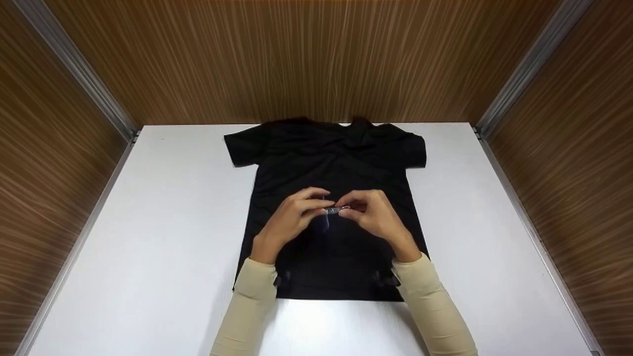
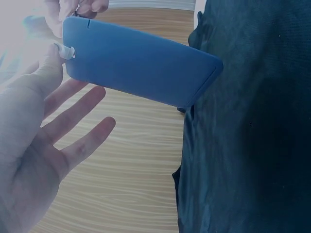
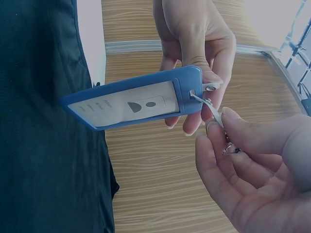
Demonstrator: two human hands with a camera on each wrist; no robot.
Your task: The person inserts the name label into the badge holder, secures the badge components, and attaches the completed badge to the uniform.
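Note:
A blue ID badge holder (image 3: 184,77) with a white printed card (image 3: 141,104) hangs from a short clear strap (image 3: 214,112) over the black T-shirt (image 1: 336,267). My left hand (image 1: 294,215) pinches the strap's snap tab (image 3: 211,87) beside the holder's top edge, its other fingers extended. With thumb and fingertips, my right hand (image 1: 373,215) pinches the strap's other end, where a small metal clip (image 3: 231,149) shows. In the head view the holder is nearly edge-on between the hands; the left wrist view has its plain blue back (image 2: 141,60).
The T-shirt lies spread flat on a white table (image 1: 163,222), its sleeves toward the back. Wood-grain panels (image 1: 306,59) stand at the back and both sides, with metal rails (image 1: 536,64) at the corners.

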